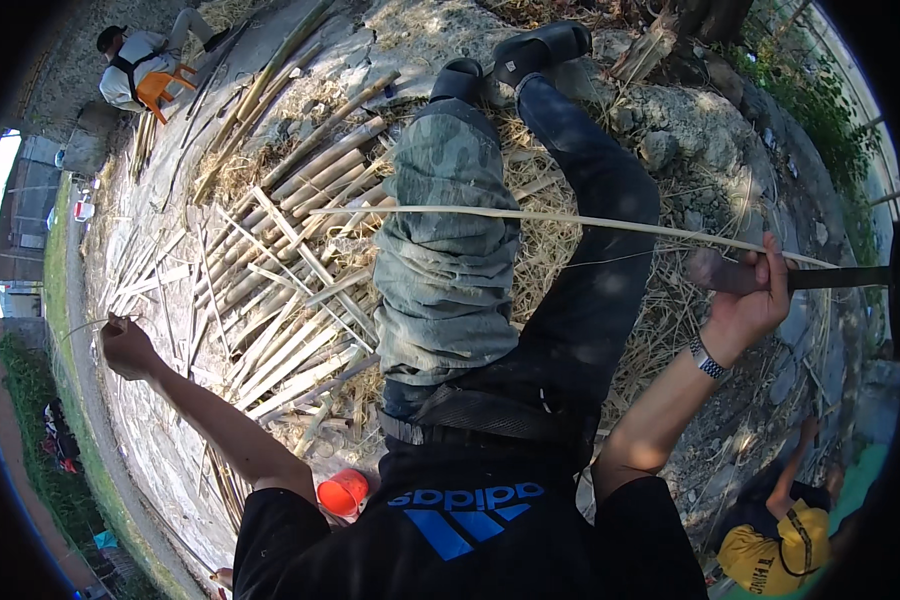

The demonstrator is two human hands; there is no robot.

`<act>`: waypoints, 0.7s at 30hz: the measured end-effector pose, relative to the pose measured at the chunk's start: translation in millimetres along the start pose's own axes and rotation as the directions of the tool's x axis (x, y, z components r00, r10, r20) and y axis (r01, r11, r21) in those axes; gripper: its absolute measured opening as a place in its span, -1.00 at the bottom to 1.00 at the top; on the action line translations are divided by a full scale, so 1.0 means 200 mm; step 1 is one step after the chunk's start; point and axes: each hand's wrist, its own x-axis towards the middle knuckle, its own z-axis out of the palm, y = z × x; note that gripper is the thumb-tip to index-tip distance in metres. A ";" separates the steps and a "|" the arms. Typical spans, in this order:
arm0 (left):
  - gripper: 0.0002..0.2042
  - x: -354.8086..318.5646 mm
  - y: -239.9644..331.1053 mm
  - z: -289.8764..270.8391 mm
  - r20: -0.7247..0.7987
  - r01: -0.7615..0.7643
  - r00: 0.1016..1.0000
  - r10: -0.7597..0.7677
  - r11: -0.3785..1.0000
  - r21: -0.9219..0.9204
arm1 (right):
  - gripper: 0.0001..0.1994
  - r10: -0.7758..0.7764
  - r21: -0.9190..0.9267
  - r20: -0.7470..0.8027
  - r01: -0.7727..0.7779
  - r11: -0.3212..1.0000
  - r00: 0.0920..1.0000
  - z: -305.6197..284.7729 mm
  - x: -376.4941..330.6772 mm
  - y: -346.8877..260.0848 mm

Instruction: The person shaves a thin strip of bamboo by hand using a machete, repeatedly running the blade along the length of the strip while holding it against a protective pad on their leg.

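Observation:
My right hand (755, 305) is closed around the wooden handle of a long knife (840, 278), whose dark blade runs off to the right. A long, pale bamboo strip (530, 214) lies across both my legs, and its right end passes by the fingers of that hand. Whether those fingers also pinch the strip is hard to see. Far out to the left, my left hand (130, 348) makes a fist, with a thin, curved sliver (78, 326) sticking out of it. Camouflage cloth (445, 250) covers my left leg.
Split bamboo pieces (280, 340) and bamboo poles (325, 175) lie left of my legs. A red bucket (342, 492) stands near my left side. One person sits on an orange chair (160, 90) at the far left; another person in a yellow cap (780, 550) is at the lower right.

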 end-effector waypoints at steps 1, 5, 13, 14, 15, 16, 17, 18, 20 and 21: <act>-0.44 0.19 -0.35 0.11 0.270 0.018 0.958 -0.094 0.963 0.269 | -0.96 0.024 0.071 -0.005 -0.023 0.997 1.000 -0.03 0.05 -0.02; -0.42 -0.26 0.22 -0.35 0.061 -0.119 0.985 0.161 0.892 -0.436 | -0.94 0.024 0.123 0.041 -0.029 0.992 0.999 0.10 -0.03 -0.03; -0.43 -1.12 1.37 -0.96 -0.177 0.026 0.364 0.914 -0.200 -0.979 | -0.80 0.023 0.138 0.320 -0.071 0.988 0.947 0.48 -0.41 0.07; -0.52 -1.20 1.40 -0.99 -0.147 0.043 0.342 0.928 -0.171 -0.984 | -0.80 0.025 0.146 0.323 -0.076 0.986 0.946 0.49 -0.43 0.08; -0.61 -1.25 1.42 -1.01 -0.118 0.060 0.316 0.941 -0.144 -0.988 | -0.79 0.026 0.155 0.322 -0.079 0.985 0.946 0.50 -0.45 0.08; -0.61 -1.26 1.42 -0.99 -0.117 0.059 0.317 0.941 -0.143 -0.988 | -0.80 0.035 0.147 0.341 -0.090 0.985 0.939 0.50 -0.47 0.08; -0.71 -1.29 1.42 -0.98 -0.102 0.101 0.292 0.951 -0.136 -0.986 | -0.80 0.035 0.145 0.341 -0.090 0.985 0.939 0.48 -0.46 0.08; -0.80 -1.31 1.42 -0.97 -0.087 0.142 0.267 0.960 -0.128 -0.982 | -0.80 0.031 0.130 0.344 -0.081 0.988 0.938 0.45 -0.46 0.09; -0.85 -1.32 1.42 -0.96 -0.101 0.166 0.266 0.959 -0.149 -0.975 | -0.80 0.032 0.109 0.352 -0.075 0.991 0.936 0.42 -0.45 0.09; -0.90 -1.33 1.41 -0.95 -0.116 0.187 0.267 0.957 -0.170 -0.968 | -0.81 0.049 0.103 0.360 -0.092 0.990 0.932 0.40 -0.45 0.08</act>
